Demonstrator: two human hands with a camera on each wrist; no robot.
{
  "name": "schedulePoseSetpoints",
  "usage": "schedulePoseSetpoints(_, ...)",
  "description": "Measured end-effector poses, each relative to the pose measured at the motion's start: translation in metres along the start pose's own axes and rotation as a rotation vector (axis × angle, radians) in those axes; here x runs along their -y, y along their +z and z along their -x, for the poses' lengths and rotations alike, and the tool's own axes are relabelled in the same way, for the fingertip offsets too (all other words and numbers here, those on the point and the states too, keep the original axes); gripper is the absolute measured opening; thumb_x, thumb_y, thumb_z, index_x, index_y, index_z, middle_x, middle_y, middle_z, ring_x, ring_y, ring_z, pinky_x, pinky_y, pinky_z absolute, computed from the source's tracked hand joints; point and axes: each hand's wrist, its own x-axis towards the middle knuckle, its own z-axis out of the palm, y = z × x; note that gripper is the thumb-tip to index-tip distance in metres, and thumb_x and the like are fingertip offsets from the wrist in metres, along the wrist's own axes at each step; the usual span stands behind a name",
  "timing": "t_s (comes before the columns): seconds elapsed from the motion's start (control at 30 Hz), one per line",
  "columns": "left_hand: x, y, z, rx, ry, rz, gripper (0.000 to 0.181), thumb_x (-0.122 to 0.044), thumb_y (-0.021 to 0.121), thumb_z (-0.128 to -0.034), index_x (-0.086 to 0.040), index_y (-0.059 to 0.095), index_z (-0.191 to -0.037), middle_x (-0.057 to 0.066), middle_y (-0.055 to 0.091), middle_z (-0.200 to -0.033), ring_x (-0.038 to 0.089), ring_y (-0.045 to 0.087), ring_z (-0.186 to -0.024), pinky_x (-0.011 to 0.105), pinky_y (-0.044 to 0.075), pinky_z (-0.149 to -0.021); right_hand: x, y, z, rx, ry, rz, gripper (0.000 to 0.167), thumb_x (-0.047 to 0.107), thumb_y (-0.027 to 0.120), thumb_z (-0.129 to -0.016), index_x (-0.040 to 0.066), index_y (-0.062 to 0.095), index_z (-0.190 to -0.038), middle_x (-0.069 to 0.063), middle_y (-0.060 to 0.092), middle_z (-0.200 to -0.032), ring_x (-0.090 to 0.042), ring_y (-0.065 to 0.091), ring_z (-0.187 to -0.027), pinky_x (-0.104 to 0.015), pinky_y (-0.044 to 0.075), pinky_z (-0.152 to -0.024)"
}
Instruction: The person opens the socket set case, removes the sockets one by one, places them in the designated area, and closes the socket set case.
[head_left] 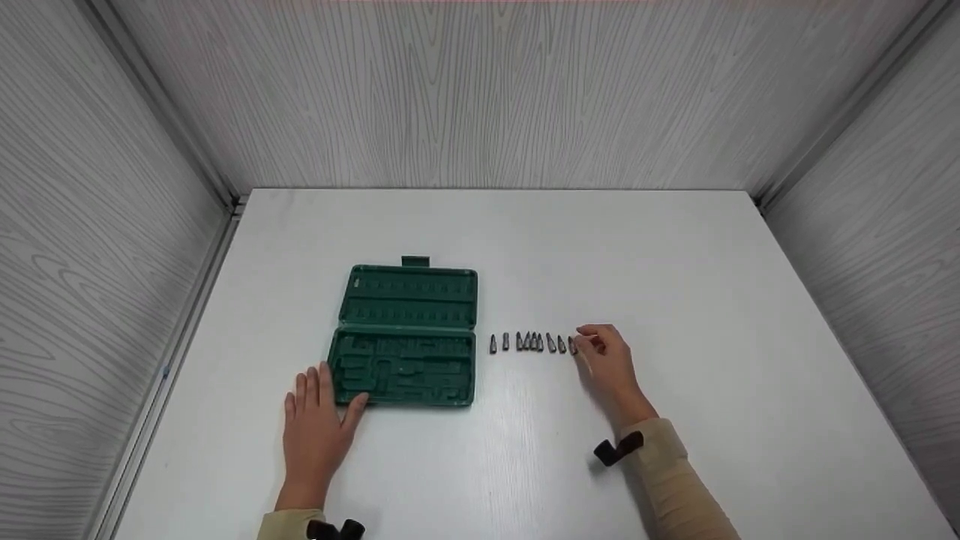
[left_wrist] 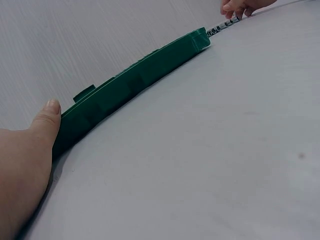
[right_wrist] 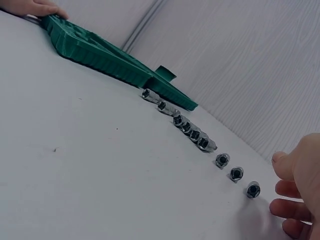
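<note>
A green plastic case (head_left: 409,296) lies open on the table, its lid folded back and its moulded recesses facing up. My left hand (head_left: 313,431) rests at the case's near left corner, fingers straight along the side and thumb against the front edge. To the right of the case, several small metal bits (right_wrist: 187,127) with hollow ends lie in a row. Beside the rightmost bit (right_wrist: 253,189) is my right hand (head_left: 609,367), its fingers loosely bent. The right wrist view shows a small gap between those fingers and the bit.
The white table (head_left: 495,457) is bounded by a wood-grain panel (head_left: 480,97) at the back and similar panels on both sides. A latch tab (head_left: 415,261) sticks out from the lid's far edge. Each wrist carries a small black camera (head_left: 619,448).
</note>
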Motion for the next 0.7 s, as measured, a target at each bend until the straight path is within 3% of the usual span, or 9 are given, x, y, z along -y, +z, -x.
schedulePoseSetpoints(0.37,-0.001,-0.002,0.000,-0.007,0.011,0.011,0.088,-0.061,0.043,-0.0900,0.001,0.017,-0.147,0.028,0.022,-0.147,0.040,0.014,-0.137,0.053,0.008,-0.109,0.016,0.004,0.001,-0.023,-0.119,-0.047,0.021,0.020,0.063,-0.090,0.006,0.066,-0.105,0.000,0.063,-0.097,-0.016,0.055,-0.084,-0.030,0.046,-0.072)
schedulePoseSetpoints(0.53,-0.001,-0.001,0.000,-0.008,0.007,0.012,0.089,-0.062,0.042,-0.0895,0.001,0.018,-0.147,0.027,0.023,-0.147,0.040,0.015,-0.137,0.053,0.009,-0.109,0.026,0.012,0.001,-0.005,-0.215,-0.079,0.023,0.019,0.064,-0.090,0.001,0.066,-0.103,0.000,0.063,-0.093,-0.016,0.056,-0.081,-0.027,0.046,-0.067)
schedulePoseSetpoints(0.7,-0.001,-0.001,0.000,-0.007,0.005,0.014,0.089,-0.062,0.043,-0.0894,0.001,0.018,-0.147,0.027,0.023,-0.147,0.040,0.014,-0.137,0.052,0.008,-0.109,0.037,0.023,0.001,0.035,-0.249,-0.096,0.025,0.020,0.064,-0.089,-0.001,0.066,-0.103,0.002,0.062,-0.093,-0.015,0.055,-0.081,-0.025,0.045,-0.065)
